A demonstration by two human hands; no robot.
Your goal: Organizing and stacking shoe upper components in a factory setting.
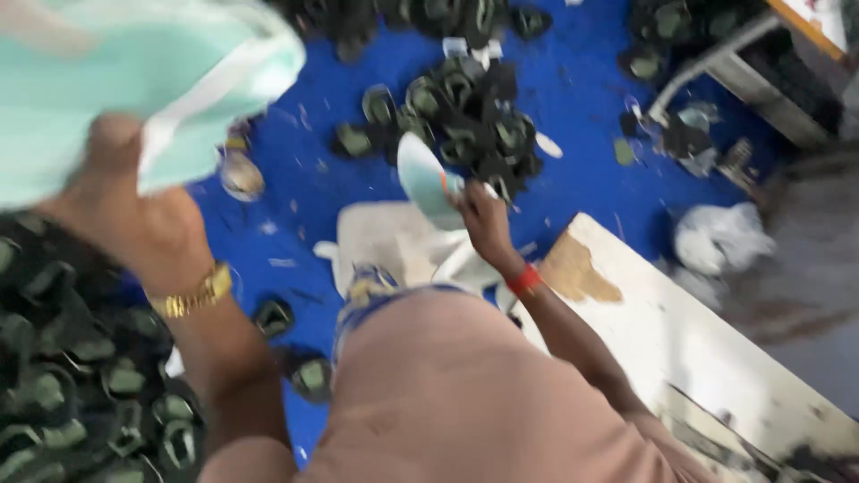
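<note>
Mint-green fabric [116, 80] with a white band seen at upper left, gripped by left hand [134, 215], fingers curled around its lower edge; blur noted, exact finger placement not discernible. Gold bracelet [192, 293] observed on left wrist. Right hand [483, 219] extended forward, closed in a pinch on a pale green sole-shaped piece [422, 179], held upright and tilted just above a white cloth [385, 237]. Red band [524, 280] noted on right wrist.

Blue floor [582, 89] recorded beneath everything, littered with small scraps. Large heap of dark pieces [470, 125] with green patches located just beyond right hand, near centre of floor. Second heap [80, 385] of the same dark pieces found at lower left edge, beside left forearm. Further dark pieces [394, 18] seen along top edge, and more [671, 36] at upper right. Two stray dark pieces [273, 315] lying singly on floor between left forearm and knee. Round shiny object [242, 174] spotted on floor just right of fabric; kind not determinable.

Pale wooden board [680, 340] with a brown stain [577, 268] near its upper corner recorded running from centre to lower right corner, right forearm crossing above its left edge. Crumpled white bag [720, 237] noted on floor just beyond board's upper edge. Grey metal frame [707, 58] seen at upper right corner. Pink-clad knee [465, 394] filling lower centre.
</note>
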